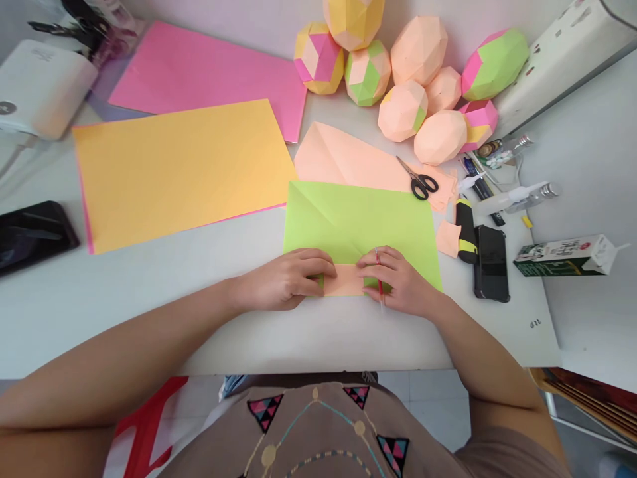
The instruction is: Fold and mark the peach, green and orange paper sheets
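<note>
A small peach paper piece [343,279] lies on the front part of a green paper sheet [355,216]. My left hand [293,277] pinches the peach piece's left end, with fingers curled and the thumb near the front edge. At the other end, my right hand [395,282] has its fingertips on the peach piece. A thin red pen [380,279] is tucked between the fingers of that hand, its tip pointing toward my body. Behind the hands, black-handled scissors [421,183] rest across the green sheet and a larger peach sheet [343,154].
A yellow sheet [184,176] and a pink sheet [213,73] lie at left. Several faceted paper balls [419,50] stand at the back. Toward the right are a black-and-yellow cutter [466,229], a phone [491,263] and a drink carton [562,256]. Another phone [34,236] lies far left.
</note>
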A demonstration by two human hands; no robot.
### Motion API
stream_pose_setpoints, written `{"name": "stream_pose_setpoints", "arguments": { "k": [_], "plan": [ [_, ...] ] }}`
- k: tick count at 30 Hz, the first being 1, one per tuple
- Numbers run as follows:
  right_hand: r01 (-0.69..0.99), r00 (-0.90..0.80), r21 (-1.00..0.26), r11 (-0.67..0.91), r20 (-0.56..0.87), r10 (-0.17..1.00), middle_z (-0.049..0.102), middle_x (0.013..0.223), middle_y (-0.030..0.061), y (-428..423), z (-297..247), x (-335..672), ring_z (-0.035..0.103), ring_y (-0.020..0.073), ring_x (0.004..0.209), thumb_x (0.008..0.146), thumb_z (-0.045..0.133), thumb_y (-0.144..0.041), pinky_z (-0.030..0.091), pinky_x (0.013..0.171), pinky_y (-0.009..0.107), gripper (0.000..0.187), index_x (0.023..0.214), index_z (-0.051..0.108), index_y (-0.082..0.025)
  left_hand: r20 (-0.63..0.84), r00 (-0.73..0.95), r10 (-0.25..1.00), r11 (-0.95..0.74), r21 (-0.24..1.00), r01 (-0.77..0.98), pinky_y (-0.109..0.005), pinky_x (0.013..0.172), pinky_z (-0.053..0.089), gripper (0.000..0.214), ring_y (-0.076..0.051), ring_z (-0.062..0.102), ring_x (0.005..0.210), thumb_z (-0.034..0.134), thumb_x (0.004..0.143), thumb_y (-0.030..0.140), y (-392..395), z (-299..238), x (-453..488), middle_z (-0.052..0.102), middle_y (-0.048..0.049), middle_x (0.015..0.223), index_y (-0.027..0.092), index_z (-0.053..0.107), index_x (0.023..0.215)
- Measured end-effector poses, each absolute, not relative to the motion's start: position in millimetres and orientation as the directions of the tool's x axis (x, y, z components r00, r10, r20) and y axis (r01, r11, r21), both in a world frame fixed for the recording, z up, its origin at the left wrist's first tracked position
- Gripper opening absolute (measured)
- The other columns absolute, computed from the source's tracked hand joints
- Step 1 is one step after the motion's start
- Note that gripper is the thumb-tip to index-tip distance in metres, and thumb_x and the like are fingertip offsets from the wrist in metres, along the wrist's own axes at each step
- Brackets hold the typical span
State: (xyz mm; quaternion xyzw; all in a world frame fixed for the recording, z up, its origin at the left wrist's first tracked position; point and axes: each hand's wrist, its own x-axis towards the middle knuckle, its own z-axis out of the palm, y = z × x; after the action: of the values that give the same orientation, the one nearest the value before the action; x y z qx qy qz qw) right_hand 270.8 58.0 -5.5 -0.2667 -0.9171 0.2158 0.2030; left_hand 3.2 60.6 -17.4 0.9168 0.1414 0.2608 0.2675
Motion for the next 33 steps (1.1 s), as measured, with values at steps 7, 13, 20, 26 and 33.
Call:
{"name": "stream_pose_setpoints", "arguments": {
  "k": [7, 13, 20, 26, 33],
  "plan": [
    [0.402, -0.777, -0.499, 0.768, 0.258, 0.574, 0.066, 0.102, 0.0080, 58, -5, 271, 0.060, 0.0213, 0.093, 0.086, 0.055, -0.015, 0.047, 0.092, 0.046, 0.018, 0.102, 0.056, -0.022, 0.393, 0.826, 0.404, -0.808, 0.577, 0.121, -0.037, 0.081, 0.051, 0.032, -0.021, 0.057, 0.104, 0.039, 0.089, 0.003, 61, -19, 3, 0.065, -0.0119, 0.102, 0.019, 0.063, 0.076],
    [0.408, -0.778, -0.499, 0.765, 0.249, 0.577, 0.066, 0.103, 0.0080, 58, -5, 271, 0.060, 0.0210, 0.094, 0.086, 0.055, -0.016, 0.047, 0.093, 0.046, 0.018, 0.103, 0.057, -0.022, 0.416, 0.818, 0.397, -0.815, 0.570, 0.106, -0.037, 0.079, 0.051, 0.031, -0.022, 0.058, 0.102, 0.040, 0.088, 0.002, 62, -19, 4, 0.065, -0.0126, 0.101, 0.018, 0.062, 0.074],
    [0.410, -0.776, -0.501, 0.762, 0.247, 0.580, 0.066, 0.103, 0.0079, 58, -5, 270, 0.059, 0.0211, 0.094, 0.087, 0.055, -0.017, 0.047, 0.092, 0.046, 0.017, 0.102, 0.057, -0.022, 0.411, 0.820, 0.399, -0.821, 0.558, 0.120, -0.036, 0.079, 0.051, 0.032, -0.022, 0.058, 0.102, 0.039, 0.088, 0.002, 61, -18, 4, 0.066, -0.0125, 0.101, 0.018, 0.062, 0.074],
    [0.403, -0.777, -0.511, 0.759, 0.247, 0.579, 0.065, 0.103, 0.0083, 58, -6, 270, 0.059, 0.0210, 0.094, 0.087, 0.054, -0.016, 0.047, 0.091, 0.046, 0.016, 0.102, 0.057, -0.022, 0.388, 0.831, 0.399, -0.826, 0.545, 0.143, -0.036, 0.081, 0.051, 0.034, -0.021, 0.057, 0.104, 0.037, 0.089, 0.002, 60, -16, 4, 0.066, -0.0125, 0.102, 0.017, 0.062, 0.072],
    [0.362, -0.660, -0.724, 0.588, 0.246, 0.710, 0.065, 0.093, 0.0076, 55, 7, 271, 0.058, 0.0204, 0.089, 0.089, 0.059, -0.027, 0.051, 0.081, 0.040, 0.008, 0.095, 0.059, -0.022, 0.376, 0.837, 0.397, -0.834, 0.529, 0.158, -0.035, 0.083, 0.051, 0.032, -0.021, 0.055, 0.107, 0.039, 0.089, 0.002, 59, -16, 4, 0.065, -0.0114, 0.104, 0.017, 0.061, 0.072]
  ]
}}
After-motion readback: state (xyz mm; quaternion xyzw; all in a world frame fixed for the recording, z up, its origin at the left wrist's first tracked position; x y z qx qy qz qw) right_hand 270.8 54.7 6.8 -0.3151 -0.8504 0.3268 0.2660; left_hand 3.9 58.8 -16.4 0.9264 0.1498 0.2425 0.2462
